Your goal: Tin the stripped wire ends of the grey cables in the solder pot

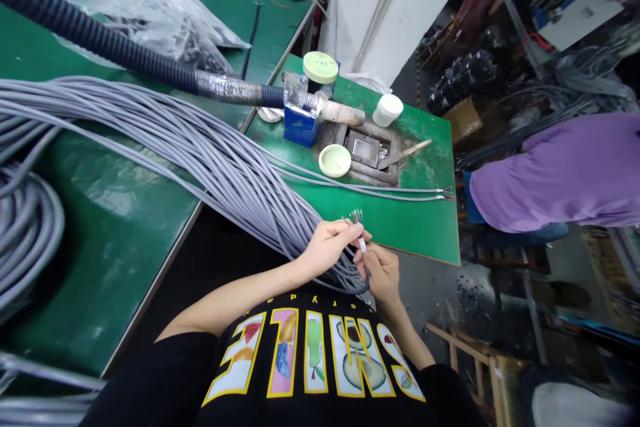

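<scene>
A grey cable end with a white wrap (363, 244) and thin coloured wires (357, 216) fanning out of it is between my hands, close to my chest. My left hand (330, 247) pinches it near the bared wires. Just below, my right hand (381, 270) has its fingers closed around the cable. A thick bundle of grey cables (240, 167) runs from the left table across to my hands. Two separate cables (390, 192) lie over the green board, their stripped ends pointing right.
Ahead on the green board (425, 233) sit a metal pot (366, 150) set into it, a flat stick (406, 154), a pale lid (335, 161), a white tub (388, 110) and a blue box (300, 127). A black hose (145, 63) crosses overhead. Someone in purple (560, 173) is at right.
</scene>
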`<state>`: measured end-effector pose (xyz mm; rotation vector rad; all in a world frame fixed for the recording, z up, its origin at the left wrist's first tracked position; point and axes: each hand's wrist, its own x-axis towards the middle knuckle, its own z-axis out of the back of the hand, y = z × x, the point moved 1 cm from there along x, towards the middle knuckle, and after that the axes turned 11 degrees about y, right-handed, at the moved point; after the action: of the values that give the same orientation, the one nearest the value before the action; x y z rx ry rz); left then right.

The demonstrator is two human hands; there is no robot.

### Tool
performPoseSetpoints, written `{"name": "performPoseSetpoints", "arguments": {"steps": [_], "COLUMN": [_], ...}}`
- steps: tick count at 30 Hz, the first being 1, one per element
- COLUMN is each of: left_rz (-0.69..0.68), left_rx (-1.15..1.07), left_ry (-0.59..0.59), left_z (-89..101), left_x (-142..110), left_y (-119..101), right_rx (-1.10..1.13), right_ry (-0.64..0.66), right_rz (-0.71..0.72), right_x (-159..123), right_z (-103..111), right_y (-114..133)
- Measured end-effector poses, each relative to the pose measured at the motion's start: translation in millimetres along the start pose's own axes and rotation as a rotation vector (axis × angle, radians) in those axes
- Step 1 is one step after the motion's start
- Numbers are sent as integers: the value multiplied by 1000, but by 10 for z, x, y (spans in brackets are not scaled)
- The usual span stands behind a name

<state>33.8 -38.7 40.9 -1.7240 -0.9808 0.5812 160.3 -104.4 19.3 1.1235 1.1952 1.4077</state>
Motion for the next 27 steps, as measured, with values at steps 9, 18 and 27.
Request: {"name": "performPoseSetpoints", "arguments": {"steps": [9,18,27], "left_rz": [7,7,27], "left_rx": [-8,-19,-57], "left_ry": [-34,-21,-15], "left_z": [6,3,39], "left_x": [1,0,-7], "left_y": [8,5,98], "right_rx": [67,95,286], "right_ry": [9,11,67], "right_rz": [-22,-27,-89], "right_x": [4,10,41], "right_z": [-32,-30,-64], "right_y": [-1,-17,-118]}}
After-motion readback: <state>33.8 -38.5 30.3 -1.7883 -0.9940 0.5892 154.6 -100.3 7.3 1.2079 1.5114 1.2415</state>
